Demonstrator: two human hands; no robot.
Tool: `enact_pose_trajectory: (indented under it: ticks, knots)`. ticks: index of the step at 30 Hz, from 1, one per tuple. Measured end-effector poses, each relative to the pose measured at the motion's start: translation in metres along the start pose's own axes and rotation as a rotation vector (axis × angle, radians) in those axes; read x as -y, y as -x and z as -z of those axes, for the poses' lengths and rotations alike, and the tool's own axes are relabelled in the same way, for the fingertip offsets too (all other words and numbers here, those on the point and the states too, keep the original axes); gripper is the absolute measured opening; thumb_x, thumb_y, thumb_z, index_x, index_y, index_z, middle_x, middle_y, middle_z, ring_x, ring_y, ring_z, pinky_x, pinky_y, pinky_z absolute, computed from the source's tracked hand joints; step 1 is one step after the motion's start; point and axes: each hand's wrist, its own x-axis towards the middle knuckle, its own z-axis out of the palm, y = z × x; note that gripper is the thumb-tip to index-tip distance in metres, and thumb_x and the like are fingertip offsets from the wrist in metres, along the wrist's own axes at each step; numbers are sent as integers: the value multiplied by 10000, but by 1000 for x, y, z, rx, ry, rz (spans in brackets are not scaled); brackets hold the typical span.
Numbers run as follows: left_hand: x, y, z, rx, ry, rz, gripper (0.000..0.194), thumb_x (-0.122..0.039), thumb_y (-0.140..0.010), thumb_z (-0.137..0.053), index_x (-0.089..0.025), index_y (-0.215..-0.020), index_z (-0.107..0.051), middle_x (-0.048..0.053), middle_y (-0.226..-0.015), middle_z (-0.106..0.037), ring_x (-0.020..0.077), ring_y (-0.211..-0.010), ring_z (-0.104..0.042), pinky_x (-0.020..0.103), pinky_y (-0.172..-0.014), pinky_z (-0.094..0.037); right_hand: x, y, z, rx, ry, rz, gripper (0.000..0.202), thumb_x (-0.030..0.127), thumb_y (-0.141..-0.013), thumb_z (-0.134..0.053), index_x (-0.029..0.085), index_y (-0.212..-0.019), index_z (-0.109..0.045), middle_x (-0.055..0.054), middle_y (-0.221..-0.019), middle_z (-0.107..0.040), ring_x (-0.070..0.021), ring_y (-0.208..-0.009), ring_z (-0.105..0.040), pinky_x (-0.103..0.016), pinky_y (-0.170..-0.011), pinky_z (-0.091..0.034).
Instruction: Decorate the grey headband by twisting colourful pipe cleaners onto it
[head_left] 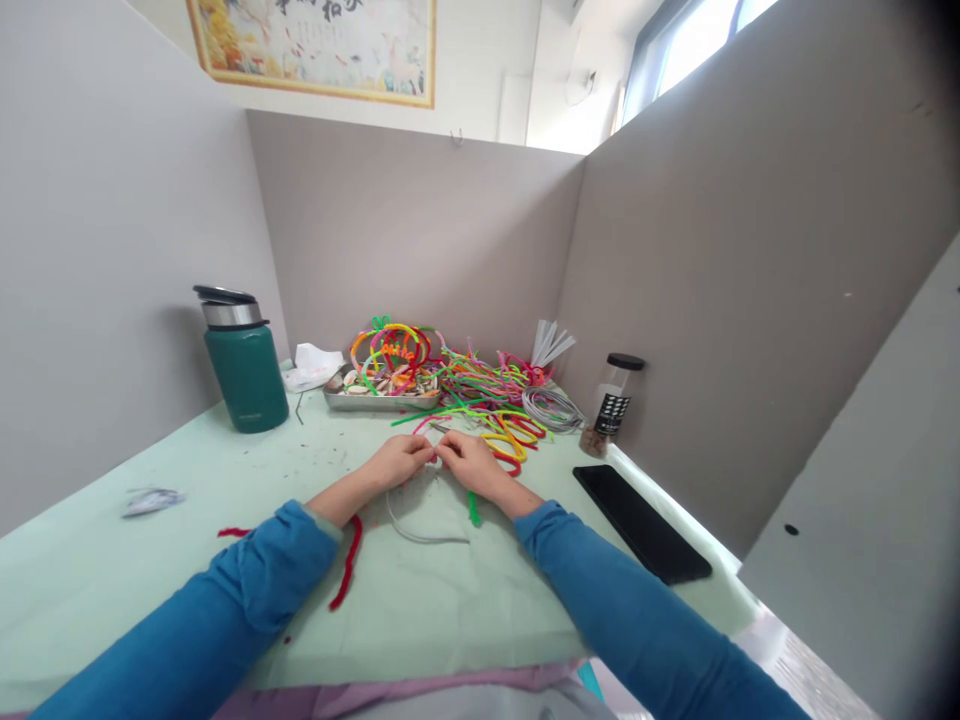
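Note:
My left hand and my right hand meet over the middle of the table, fingertips pinched. Between them shows a bit of a pink pipe cleaner, mostly hidden by the fingers. A thin grey cord curves over the tabletop just below the hands; whether a finger grips its upper end I cannot tell. Beside my left wrist lies a red pipe cleaner, partly under the sleeve. The end of a green pipe cleaner pokes out below my right hand.
Behind the hands stand a metal tray of craft pieces and a heap of coloured pipe cleaners. A coil of grey cord lies beside it. A green bottle is left; a clear jar and black phone are right.

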Motion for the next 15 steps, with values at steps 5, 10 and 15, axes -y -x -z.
enact_pose_trajectory:
  ticks: [5,10,15]
  knots:
    - [4,-2,1,-19,-42,-20,277,-422,-736,-433,-165,-691,-526,-54,-494,-419,83,-396,-400,197,-397,-311,1,-1,0,-1,19,-29,157,231,-814,-469,166,-702,-559,0,-670,-587,-108,-620,-491,-215,-562,-308]
    - [10,-5,0,-13,-52,-31,308,-448,-732,-442,-160,-725,-551,-45,-506,-442,84,-397,-406,194,-394,-304,2,-1,0,9,34,-43,159,234,-814,-467,168,-711,-568,-2,-673,-592,-109,-622,-494,-217,-561,-308]
    - [14,-6,-1,-40,-90,-40,303,-438,-738,-438,-163,-745,-567,-42,-510,-454,85,-399,-411,193,-398,-301,1,-2,-2,6,35,-43,184,276,-823,-465,170,-720,-575,-2,-678,-591,-110,-619,-487,-218,-556,-304]
